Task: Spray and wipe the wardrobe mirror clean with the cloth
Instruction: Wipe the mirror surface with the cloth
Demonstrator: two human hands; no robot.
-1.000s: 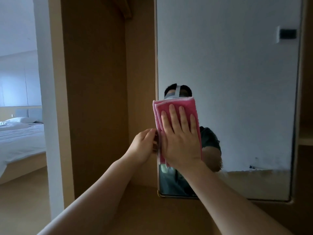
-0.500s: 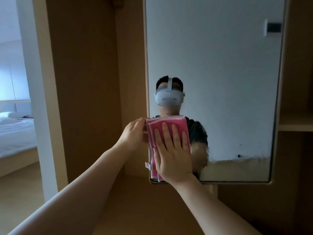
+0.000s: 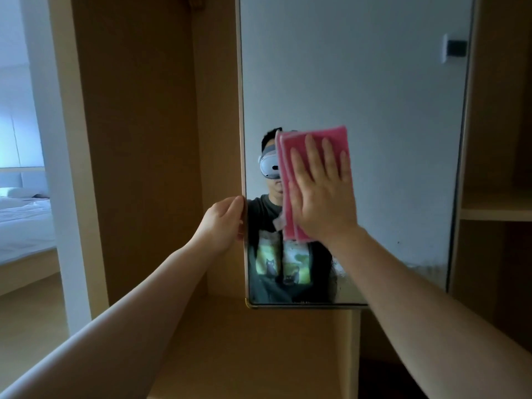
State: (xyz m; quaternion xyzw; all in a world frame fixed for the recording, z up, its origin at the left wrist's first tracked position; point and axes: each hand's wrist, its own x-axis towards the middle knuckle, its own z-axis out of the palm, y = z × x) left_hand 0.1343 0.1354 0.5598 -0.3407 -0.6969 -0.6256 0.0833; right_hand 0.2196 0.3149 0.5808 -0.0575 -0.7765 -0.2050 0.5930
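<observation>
The wardrobe mirror (image 3: 374,96) is a tall panel with a thin gold frame, seen straight ahead. A folded pink cloth (image 3: 288,180) lies flat against the glass at mid height. My right hand (image 3: 322,194) presses on it with fingers straight and spread, pointing up. My left hand (image 3: 224,223) grips the mirror's left edge just below and left of the cloth, fingers curled round the frame. Smudges show on the glass low at the right. No spray bottle is in view.
Wooden wardrobe panels (image 3: 138,139) stand left of the mirror and open shelves (image 3: 498,208) to the right. A wooden ledge (image 3: 259,355) runs below the mirror. Far left, a doorway shows a bed (image 3: 23,220) with white sheets.
My right hand has slid the cloth up and to the right across the glass, away from the left edge. My left hand stays on the mirror's left edge.
</observation>
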